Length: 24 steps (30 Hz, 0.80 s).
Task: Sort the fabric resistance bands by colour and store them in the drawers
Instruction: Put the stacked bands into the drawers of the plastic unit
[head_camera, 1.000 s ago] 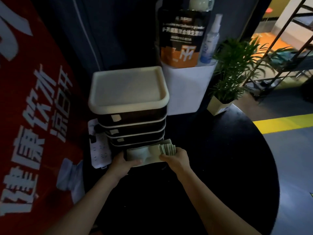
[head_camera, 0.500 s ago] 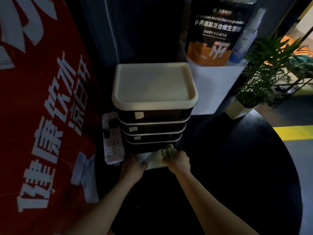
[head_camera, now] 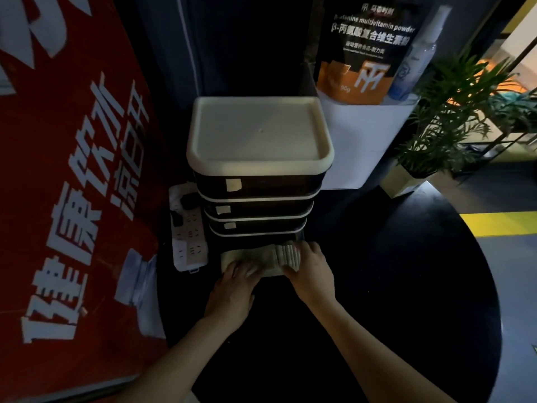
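A stack of dark drawers (head_camera: 255, 207) with a cream lid stands at the back of a round black table (head_camera: 392, 301). The three upper drawers are closed and carry pale labels. The bottom drawer (head_camera: 267, 258) is pulled out toward me and holds pale green fabric resistance bands (head_camera: 287, 253), several of them standing folded in a row at its right. My left hand (head_camera: 235, 283) rests with straight fingers on the bands at the drawer's left front. On the row of folded bands at the right lies my right hand (head_camera: 311, 269), fingers flat.
A white power strip (head_camera: 189, 228) lies left of the drawers against a red banner (head_camera: 66, 184). Behind the drawers a white box (head_camera: 360, 141) holds a supplement pouch and a spray bottle (head_camera: 418, 53). A potted plant (head_camera: 453, 117) stands at the table's far right.
The camera has closed in on the drawers. Both hands moved forward onto the bands in the bottom drawer, and the left hand's fingers now lie flat on top of them.
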{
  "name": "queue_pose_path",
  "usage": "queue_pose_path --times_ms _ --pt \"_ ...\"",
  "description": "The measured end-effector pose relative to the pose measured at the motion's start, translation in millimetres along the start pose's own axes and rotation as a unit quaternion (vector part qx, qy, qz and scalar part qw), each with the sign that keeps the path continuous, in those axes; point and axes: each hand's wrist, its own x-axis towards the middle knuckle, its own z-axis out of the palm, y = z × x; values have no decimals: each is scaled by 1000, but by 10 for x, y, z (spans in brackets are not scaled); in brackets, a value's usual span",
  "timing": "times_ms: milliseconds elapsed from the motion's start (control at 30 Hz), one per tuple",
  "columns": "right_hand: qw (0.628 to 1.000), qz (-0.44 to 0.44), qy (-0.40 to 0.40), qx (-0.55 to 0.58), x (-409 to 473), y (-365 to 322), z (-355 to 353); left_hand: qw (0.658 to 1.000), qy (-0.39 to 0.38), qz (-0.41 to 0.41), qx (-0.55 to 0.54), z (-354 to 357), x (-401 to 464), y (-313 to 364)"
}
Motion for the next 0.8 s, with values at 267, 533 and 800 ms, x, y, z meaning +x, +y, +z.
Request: queue_pose_path --times_ms 267,533,800 --pt "958 -241 -56 -146 -71 243 186 1000 15 -6 5 23 -8 -79" --pt "939 -288 21 -189 78 335 314 997 65 29 17 37 80 -239" --pt "928 -313 37 -197 198 346 322 993 92 40 62 49 146 -294"
